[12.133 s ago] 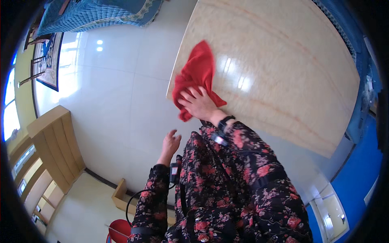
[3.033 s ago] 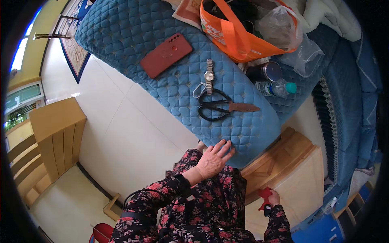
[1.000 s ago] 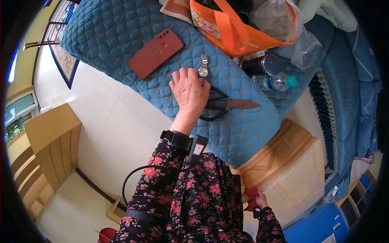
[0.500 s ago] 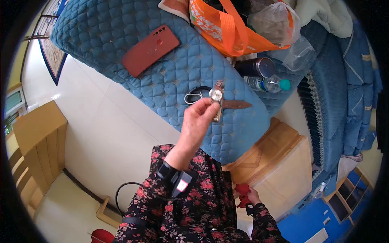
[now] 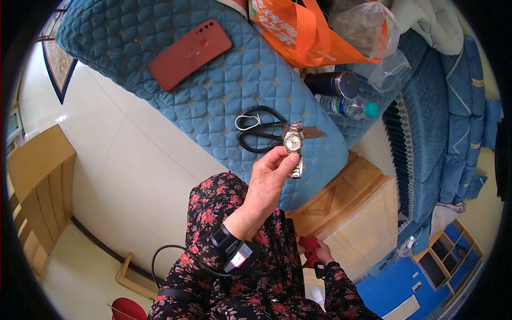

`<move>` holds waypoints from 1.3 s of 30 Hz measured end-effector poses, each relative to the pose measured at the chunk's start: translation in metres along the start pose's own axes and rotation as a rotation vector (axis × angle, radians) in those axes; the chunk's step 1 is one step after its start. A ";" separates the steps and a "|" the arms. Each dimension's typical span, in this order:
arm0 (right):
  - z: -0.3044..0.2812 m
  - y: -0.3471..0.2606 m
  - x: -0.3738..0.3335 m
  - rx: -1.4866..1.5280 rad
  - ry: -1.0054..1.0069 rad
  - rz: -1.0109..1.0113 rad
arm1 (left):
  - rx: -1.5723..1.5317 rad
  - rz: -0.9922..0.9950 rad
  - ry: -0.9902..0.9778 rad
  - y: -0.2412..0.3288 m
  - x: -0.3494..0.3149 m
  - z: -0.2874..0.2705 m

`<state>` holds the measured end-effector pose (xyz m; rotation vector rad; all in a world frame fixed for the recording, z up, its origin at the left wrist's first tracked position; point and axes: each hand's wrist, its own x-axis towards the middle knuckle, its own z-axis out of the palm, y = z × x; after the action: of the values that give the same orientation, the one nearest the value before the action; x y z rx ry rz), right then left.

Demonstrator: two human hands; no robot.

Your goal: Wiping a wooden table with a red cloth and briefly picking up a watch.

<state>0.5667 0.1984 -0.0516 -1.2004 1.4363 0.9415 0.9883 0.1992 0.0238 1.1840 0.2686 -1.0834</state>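
Observation:
Between the thumb and fingers of my left hand (image 5: 269, 176) is a silver wristwatch (image 5: 293, 143) with a pale dial and a metal band hanging down. It is held up over the blue quilted cover. Behind the watch lies a pair of scissors (image 5: 261, 126) with black loop handles and a brownish blade; the watch hides part of them. A white cord loop (image 5: 246, 122) rests against one handle. Low at the right, beside the wooden furniture, my right hand (image 5: 324, 253) is closed around a red object (image 5: 309, 250), cloth-like, whose kind I cannot make out.
On the quilted blue cover (image 5: 213, 106) lies a red phone (image 5: 191, 55). Farther right are an orange bag (image 5: 288, 42), a dark cylindrical flask (image 5: 332, 84) and a clear bottle (image 5: 354, 108) with a green cap. A cable runs from my left wrist band. Wooden furniture (image 5: 341, 197) stands at the right.
The watch and my left hand have moved slightly down and to the right in view, showing more of the scissors' handles. The view has shifted a little; my right hand still holds the red object.

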 end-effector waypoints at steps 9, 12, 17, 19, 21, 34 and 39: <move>0.006 0.044 0.026 -0.119 -0.042 0.004 | -0.065 -0.063 0.005 -0.005 0.000 0.004; 0.014 0.079 0.046 -0.196 -0.031 -0.040 | -0.049 -0.030 0.013 -0.004 0.001 0.003; 0.013 0.069 0.040 -0.054 -0.047 -0.041 | -0.047 -0.070 0.036 -0.008 0.002 0.001; 0.015 0.067 0.039 -0.048 -0.043 -0.021 | -0.053 -0.077 0.034 -0.008 0.002 0.000; 0.015 0.068 0.037 -0.042 -0.036 0.003 | -0.062 -0.088 0.030 -0.009 0.003 -0.001; 0.011 0.040 0.031 -0.100 -0.043 0.024 | -0.051 -0.098 0.058 -0.015 0.006 -0.005; 0.033 0.150 0.094 0.064 -0.038 0.001 | -0.051 -0.103 0.047 -0.012 0.006 -0.007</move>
<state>0.4265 0.2416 -0.1553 -1.1295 1.4269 0.9081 0.9844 0.2022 0.0098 1.1610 0.3956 -1.1323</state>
